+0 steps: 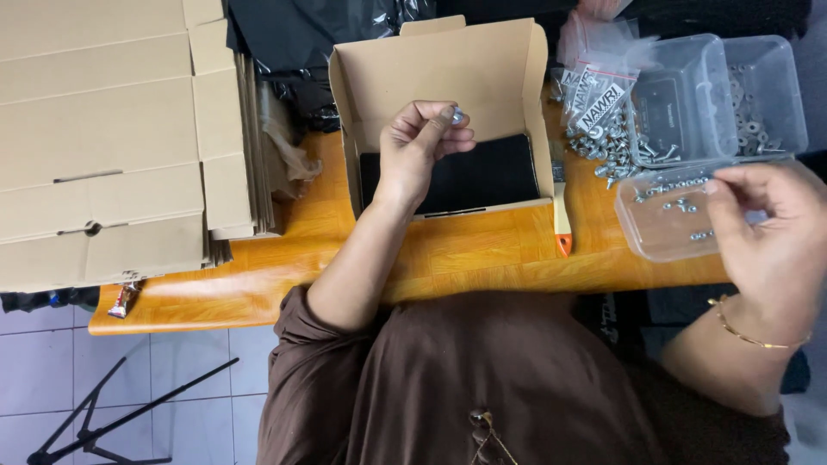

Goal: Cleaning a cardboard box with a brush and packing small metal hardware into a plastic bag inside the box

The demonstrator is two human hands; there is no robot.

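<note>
My left hand (420, 145) is raised over an open cardboard box (448, 65) and pinches a small silver screw (457, 114) between thumb and fingertips. A flat black item (469, 179) lies inside the box. My right hand (771, 232), with a thin gold bracelet on the wrist, hovers at the right over a shallow clear plastic tray (659, 232) that holds a few loose screws. Its thumb and forefinger meet at a row of screws (676, 183) on the tray's far edge. Whether they grip one is hidden.
A stack of flat cardboard blanks (103, 138) covers the left of the orange wooden table (448, 258). Two clear tubs (685, 99) with metal hardware, small labelled zip bags (594, 95) and an orange-handled tool (562, 226) sit at the right. Black plastic sheeting (301, 34) lies behind.
</note>
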